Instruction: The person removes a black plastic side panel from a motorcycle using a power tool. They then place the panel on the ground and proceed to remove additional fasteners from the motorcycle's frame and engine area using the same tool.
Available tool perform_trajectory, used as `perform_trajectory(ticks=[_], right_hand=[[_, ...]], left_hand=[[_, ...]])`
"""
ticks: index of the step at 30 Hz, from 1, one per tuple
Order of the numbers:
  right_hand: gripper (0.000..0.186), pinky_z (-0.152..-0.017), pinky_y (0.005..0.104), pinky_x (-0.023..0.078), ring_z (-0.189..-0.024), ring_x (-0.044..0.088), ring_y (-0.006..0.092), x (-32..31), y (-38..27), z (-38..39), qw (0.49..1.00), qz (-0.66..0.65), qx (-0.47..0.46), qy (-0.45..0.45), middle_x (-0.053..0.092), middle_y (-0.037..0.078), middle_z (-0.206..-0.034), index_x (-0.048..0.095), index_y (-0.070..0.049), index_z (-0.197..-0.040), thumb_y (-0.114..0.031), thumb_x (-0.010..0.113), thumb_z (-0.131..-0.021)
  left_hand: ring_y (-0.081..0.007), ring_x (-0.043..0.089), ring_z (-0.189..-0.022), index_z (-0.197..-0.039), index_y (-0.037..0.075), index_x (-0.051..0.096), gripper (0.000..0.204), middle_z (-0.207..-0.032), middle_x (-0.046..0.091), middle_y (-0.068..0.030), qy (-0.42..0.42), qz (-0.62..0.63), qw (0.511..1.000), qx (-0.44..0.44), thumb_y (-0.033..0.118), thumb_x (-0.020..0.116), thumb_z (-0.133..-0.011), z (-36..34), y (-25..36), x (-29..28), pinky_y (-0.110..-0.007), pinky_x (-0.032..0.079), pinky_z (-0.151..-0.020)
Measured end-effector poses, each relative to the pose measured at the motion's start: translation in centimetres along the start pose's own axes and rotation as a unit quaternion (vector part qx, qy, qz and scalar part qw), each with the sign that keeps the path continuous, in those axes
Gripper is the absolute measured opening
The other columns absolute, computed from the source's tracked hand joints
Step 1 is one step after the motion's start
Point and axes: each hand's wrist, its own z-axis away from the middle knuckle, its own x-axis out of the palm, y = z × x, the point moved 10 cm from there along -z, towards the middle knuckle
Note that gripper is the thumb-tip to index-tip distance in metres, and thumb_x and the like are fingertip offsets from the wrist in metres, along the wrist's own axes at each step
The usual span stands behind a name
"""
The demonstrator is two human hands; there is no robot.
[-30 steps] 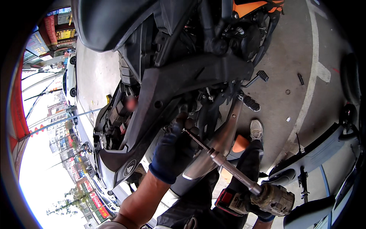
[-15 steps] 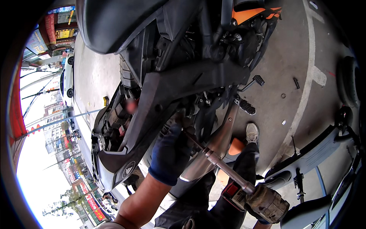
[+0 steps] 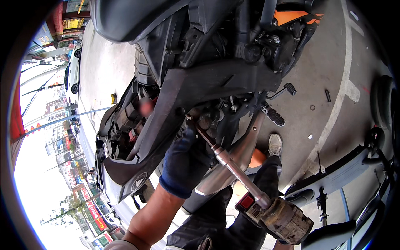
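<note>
Two gloved hands of mine are on one long tool. My left hand (image 3: 183, 160) is up against the motorcycle (image 3: 221, 79), its fingers bent in and pinching around the front end of a thin rod (image 3: 204, 135). The power driver (image 3: 287, 221) is at the near right, and my right hand (image 3: 271, 234) is closed on it, mostly hidden under its body. Between my hands the steel extension (image 3: 241, 177) slants from near right to far left, and the rod carries on from it.

The driver's housing is bulky, rounded and scuffed with brown grime, with a boxy red-and-black battery (image 3: 246, 203) at its left. The extension is smooth, round, dull metal, stepped at a collar. My left glove is blue knit, with darker fingers. The bike's side frame is matte black; the silver exhaust (image 3: 231, 164) tapers, shiny, just right of my left hand.

Compared with half a second ago, the driver and extension have shifted left and farther in, so the rod's tip sits deeper by the frame, my left fingers still around it.
</note>
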Motion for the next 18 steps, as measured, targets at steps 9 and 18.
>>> perform_trajectory(ticks=[9,18], right_hand=[[0.044,-0.086,0.0337,0.046,-0.093,0.056,0.0191,-0.8,-1.4,-2.2,0.997,0.04,-0.06,0.009,0.057,0.004,-0.101,0.054,-0.01,-0.115,-0.023,0.073,-0.079],[0.03,-0.063,0.0244,0.05,-0.078,0.062,0.0157,3.7,12.4,-0.9,0.738,-0.637,0.222,0.021,0.062,0.009,-0.089,0.056,-0.004,-0.108,-0.003,0.068,-0.08]], left_hand=[[-0.0248,0.06,-0.112,-0.135,0.011,0.047,0.038,-0.123,0.06,-0.0129,0.056,-0.161,0.984,0.048,0.016,0.051,-0.098,0.4,1.4,2.1,-0.041,0.054,-0.091],[-0.0161,0.063,-0.095,-0.125,0.005,0.054,0.029,-0.108,0.065,-0.0087,-0.043,-0.449,0.88,-0.147,0.01,0.052,-0.096,-7.6,-10.9,3.5,-0.031,0.052,-0.08]])
